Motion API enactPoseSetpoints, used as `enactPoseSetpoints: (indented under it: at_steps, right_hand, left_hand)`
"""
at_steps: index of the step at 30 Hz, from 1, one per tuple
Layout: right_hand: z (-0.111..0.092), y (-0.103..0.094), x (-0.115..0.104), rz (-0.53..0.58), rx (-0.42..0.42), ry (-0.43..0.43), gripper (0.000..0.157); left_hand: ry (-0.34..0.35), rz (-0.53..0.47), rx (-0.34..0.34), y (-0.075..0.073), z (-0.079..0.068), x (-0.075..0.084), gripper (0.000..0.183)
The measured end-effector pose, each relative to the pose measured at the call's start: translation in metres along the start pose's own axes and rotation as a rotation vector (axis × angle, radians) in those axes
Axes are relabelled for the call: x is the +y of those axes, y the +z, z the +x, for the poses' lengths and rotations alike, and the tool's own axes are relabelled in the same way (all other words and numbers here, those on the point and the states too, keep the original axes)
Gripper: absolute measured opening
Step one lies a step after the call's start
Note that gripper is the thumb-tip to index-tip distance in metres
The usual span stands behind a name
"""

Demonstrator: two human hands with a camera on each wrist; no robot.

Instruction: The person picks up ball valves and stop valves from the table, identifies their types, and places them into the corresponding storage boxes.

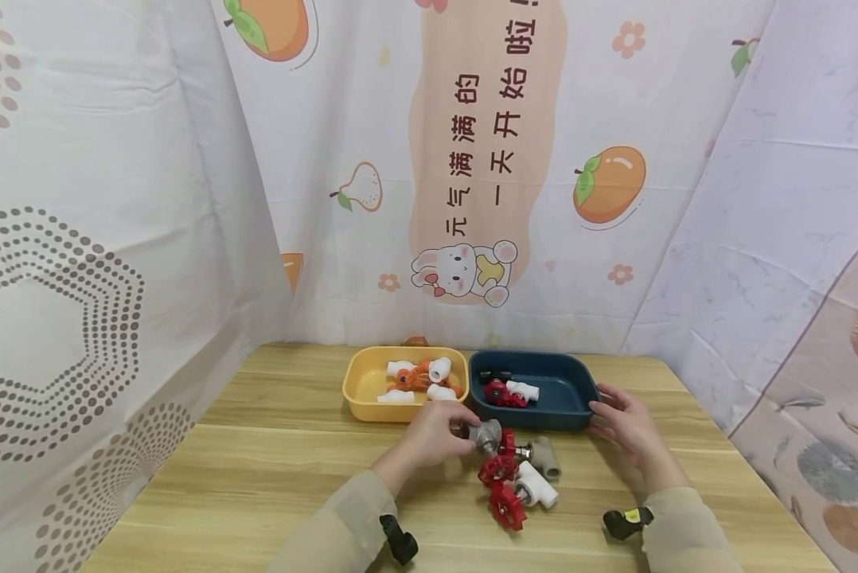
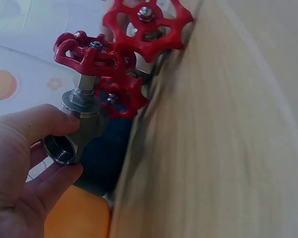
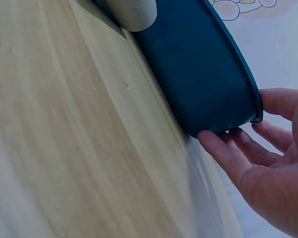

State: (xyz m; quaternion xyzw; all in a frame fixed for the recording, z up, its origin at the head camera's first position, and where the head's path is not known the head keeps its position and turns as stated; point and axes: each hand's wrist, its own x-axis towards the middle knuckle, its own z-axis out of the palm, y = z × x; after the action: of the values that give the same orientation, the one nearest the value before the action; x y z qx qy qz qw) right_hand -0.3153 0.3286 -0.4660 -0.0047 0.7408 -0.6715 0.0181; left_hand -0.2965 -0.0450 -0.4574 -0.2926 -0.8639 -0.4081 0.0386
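Note:
In my left hand [image 1: 439,436] a metal valve [image 1: 485,434] is gripped by its body, thumb on one side and fingers on the other. Its red handwheel [image 2: 89,55] points away from the palm in the left wrist view, beside the open threaded end. Against the right end of the dark blue bin [image 1: 536,419] rests my right hand [image 1: 631,430]. The right wrist view shows its fingertips at the bin's rim and lower corner. Between the hands lie a grey valve [image 1: 545,457] and a white valve [image 1: 538,486], both with red handwheels.
Inside the blue bin are a white-bodied valve [image 1: 524,390] with red handwheels by it and a black piece [image 1: 496,375]. Left of it stands a yellow bin [image 1: 370,411] holding several white fittings and orange handles [image 1: 413,377]. A printed curtain [image 1: 343,263] hangs behind the wooden table [image 1: 257,454].

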Motion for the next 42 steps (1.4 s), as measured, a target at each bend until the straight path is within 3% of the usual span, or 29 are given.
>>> enactPoseSetpoints:
  at_steps: [7, 15, 21, 29, 42]
  right_hand:
    - [0.000, 0.000, 0.001, -0.001, -0.001, 0.001, 0.066]
    - [0.001, 0.000, 0.001, 0.002, -0.003, -0.004, 0.066]
    - [0.001, 0.000, 0.000, 0.005, -0.001, -0.001, 0.067]
    - [0.000, 0.000, 0.000, 0.004, 0.002, 0.006, 0.068]
    - [0.000, 0.000, -0.001, -0.009, 0.003, 0.011, 0.067]
  left_hand:
    - [-0.045, -0.076, 0.015, -0.008, 0.000, 0.008, 0.025]
    - [0.020, -0.144, 0.096, -0.020, 0.008, 0.013, 0.027]
    - [0.069, -0.103, 0.149, -0.032, 0.013, 0.020, 0.027]
    - [0.043, -0.081, 0.171, -0.040, 0.013, 0.025, 0.027]
    - [0.019, -0.070, 0.169, -0.041, 0.015, 0.024, 0.026]
